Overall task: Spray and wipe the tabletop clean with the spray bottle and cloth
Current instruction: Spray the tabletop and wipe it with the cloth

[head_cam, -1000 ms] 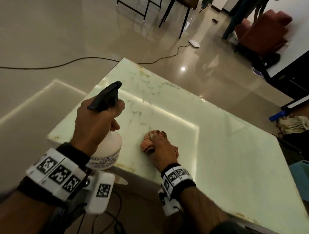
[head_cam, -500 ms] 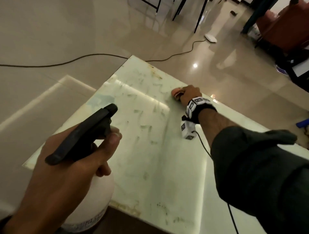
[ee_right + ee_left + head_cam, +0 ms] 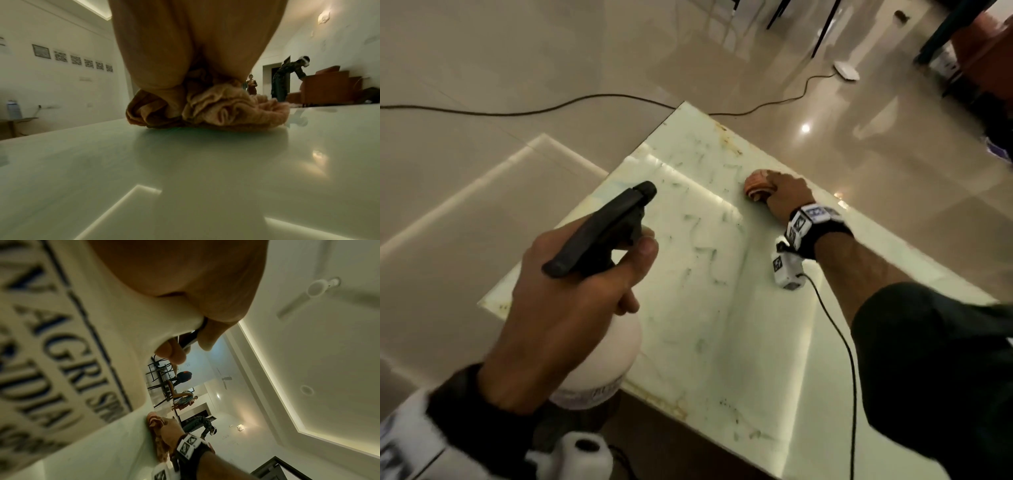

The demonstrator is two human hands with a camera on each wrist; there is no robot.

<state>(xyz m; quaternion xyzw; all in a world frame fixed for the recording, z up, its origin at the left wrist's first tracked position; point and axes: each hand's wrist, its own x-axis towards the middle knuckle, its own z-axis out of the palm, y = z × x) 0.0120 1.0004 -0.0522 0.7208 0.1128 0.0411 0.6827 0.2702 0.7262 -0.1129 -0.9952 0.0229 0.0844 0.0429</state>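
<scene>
My left hand (image 3: pixel 571 294) grips the neck of a white spray bottle (image 3: pixel 602 363) with a black trigger head (image 3: pixel 602 233), held above the near left corner of the pale glossy tabletop (image 3: pixel 722 325). In the left wrist view the bottle's printed label (image 3: pixel 51 353) fills the left side. Further out, near the table's far edge, my right hand (image 3: pixel 784 198) holds a bunched pink-orange cloth (image 3: pixel 756 183) against the surface. The right wrist view shows the cloth (image 3: pixel 226 112) crumpled under my fingers on the tabletop (image 3: pixel 185 178). Grey-green smears mark the tabletop between the two hands.
A black cable (image 3: pixel 551 108) runs across the tiled floor beyond the table to a white device (image 3: pixel 846 72). Dark chair legs (image 3: pixel 822 27) stand at the back. A red-brown sofa (image 3: pixel 329 87) and people (image 3: pixel 285 78) are in the room's far part.
My right hand swept the cloth from the table's near edge out to the far side, then drifted slightly back. The left hand keeps the bottle raised, and my head has moved closer.
</scene>
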